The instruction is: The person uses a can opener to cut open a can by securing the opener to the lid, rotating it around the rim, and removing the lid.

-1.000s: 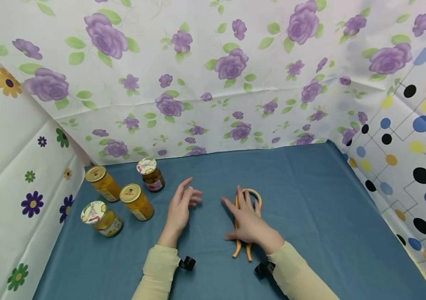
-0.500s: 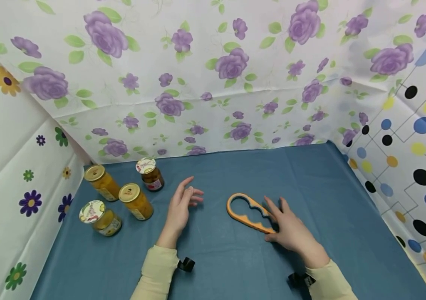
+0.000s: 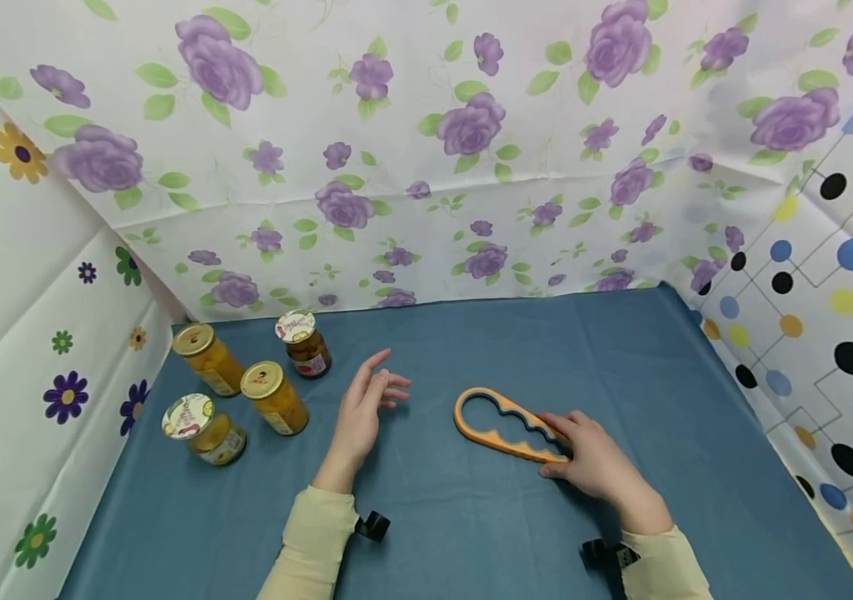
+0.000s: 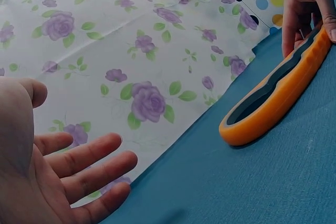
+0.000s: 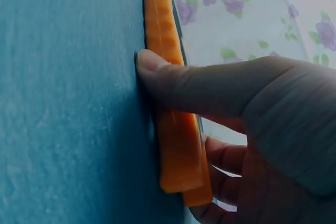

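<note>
Clock set on the head view, 12 at the far edge. Orange opener (image 3: 503,443) on the blue desk (image 3: 426,533); rounded end at 10 o'clock from the right hand (image 3: 601,460), two free ends inside that hand's grip. Right grip: nearly closed, parted only by the opener's width; thumb (image 5: 202,86) laid across the near arm, fingers (image 5: 226,157) curled along the far arm. The rounded end sticks out well beyond the grip.

Left hand (image 3: 361,412): grip slack, fingers apart and slightly bent, holding nothing. Opener at 3 o'clock from it, not touching.

Four jars from the left hand: brown jar (image 3: 310,354), between 10 and 11 o'clock; nearer gold-lidded jar (image 3: 280,408), 9; farther gold-lidded jar (image 3: 216,371), between 9 and 10; white-lidded pale jar (image 3: 218,437), just under 9.
</note>
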Tool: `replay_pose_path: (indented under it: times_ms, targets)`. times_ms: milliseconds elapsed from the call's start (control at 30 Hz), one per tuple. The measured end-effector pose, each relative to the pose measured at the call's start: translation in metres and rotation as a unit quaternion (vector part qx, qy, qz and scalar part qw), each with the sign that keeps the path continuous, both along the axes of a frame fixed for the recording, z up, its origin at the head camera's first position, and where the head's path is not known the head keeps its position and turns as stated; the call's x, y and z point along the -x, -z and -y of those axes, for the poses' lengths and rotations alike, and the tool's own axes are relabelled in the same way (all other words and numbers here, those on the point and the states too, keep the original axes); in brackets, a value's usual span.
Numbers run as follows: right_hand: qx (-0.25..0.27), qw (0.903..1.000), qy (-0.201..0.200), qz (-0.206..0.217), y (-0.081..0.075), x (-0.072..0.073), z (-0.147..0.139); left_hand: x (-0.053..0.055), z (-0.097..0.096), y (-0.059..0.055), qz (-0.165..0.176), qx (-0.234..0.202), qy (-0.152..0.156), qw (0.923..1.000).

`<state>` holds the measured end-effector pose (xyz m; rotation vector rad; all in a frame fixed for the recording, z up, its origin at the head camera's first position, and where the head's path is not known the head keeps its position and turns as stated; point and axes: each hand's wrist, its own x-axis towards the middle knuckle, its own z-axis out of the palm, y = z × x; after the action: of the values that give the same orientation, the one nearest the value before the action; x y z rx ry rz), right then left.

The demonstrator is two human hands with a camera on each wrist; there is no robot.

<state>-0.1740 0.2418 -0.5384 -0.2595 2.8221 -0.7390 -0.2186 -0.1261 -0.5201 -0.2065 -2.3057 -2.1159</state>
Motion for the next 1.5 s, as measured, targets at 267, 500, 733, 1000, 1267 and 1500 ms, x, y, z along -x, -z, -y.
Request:
replay_pose_path:
  times_ms: [267, 500, 733, 1000, 1267, 1500]
  targets:
    - [-0.002, 0.9984, 0.032, 0.046, -0.003, -0.010, -0.020, 0.000, 0.001, -0.002, 0.008, -0.009, 0.009, 0.9999]
    - [-0.029, 0.9978, -0.015, 0.057, -0.008, -0.004, -0.018, 0.001, 0.005, -0.004, 0.000, -0.013, 0.005, 0.9999]
    - [-0.113, 0.9902, -0.041, 0.072, -0.023, 0.003, 0.003, 0.000, 0.007, -0.005, -0.005, -0.017, 0.010, 0.9998]
    - [-0.173, 0.9848, -0.005, -0.006, -0.012, 0.011, 0.020, -0.001, 0.009, -0.008, -0.012, -0.009, 0.004, 0.9999]
    - [-0.139, 0.9890, 0.048, -0.004, -0.003, 0.016, 0.020, -0.002, 0.009, -0.009, -0.014, -0.016, 0.004, 0.9998]
    - [-0.109, 0.9900, 0.086, -0.027, 0.003, 0.021, 0.018, -0.002, 0.009, -0.012, -0.015, -0.016, 0.004, 0.9997]
